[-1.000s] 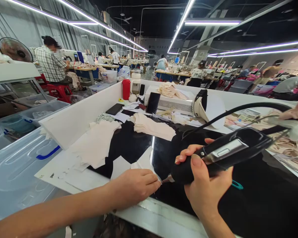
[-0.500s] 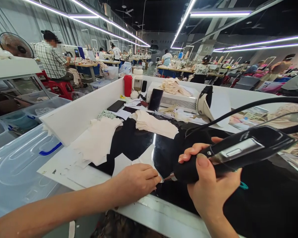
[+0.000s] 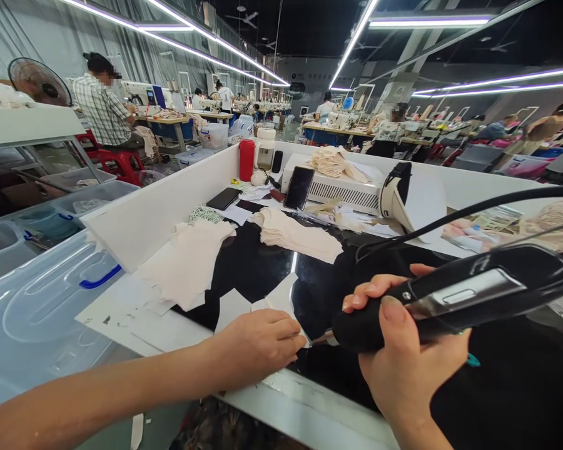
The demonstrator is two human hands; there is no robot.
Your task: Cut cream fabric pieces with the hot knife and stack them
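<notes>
My right hand (image 3: 403, 350) is wrapped round a black corded hand tool (image 3: 469, 299) with a silver panel on its side. Its thin metal tip (image 3: 326, 339) points left and meets, or nearly meets, the corner of a pale fabric piece (image 3: 281, 294) on the black work surface (image 3: 244, 262). My left hand (image 3: 267, 340) has its fingers closed on that corner, close to the tip, hiding part of the piece. Beyond the hands lie a neat stack of cream fabric pieces (image 3: 300, 236) and, on the left, a looser pile of cream pieces (image 3: 187, 265).
At the back stand a red cup (image 3: 246, 160), a propped phone (image 3: 299, 187) and a white vented box (image 3: 342, 190) with fabric on top. A thick black cable (image 3: 478, 203) arches over the right side. Clear plastic bins (image 3: 42, 312) sit on the left.
The whole view has shifted slightly. My right hand and the tool sit a little further right in the picture; the tip stays by the fabric corner, and my left hand keeps its grip.
</notes>
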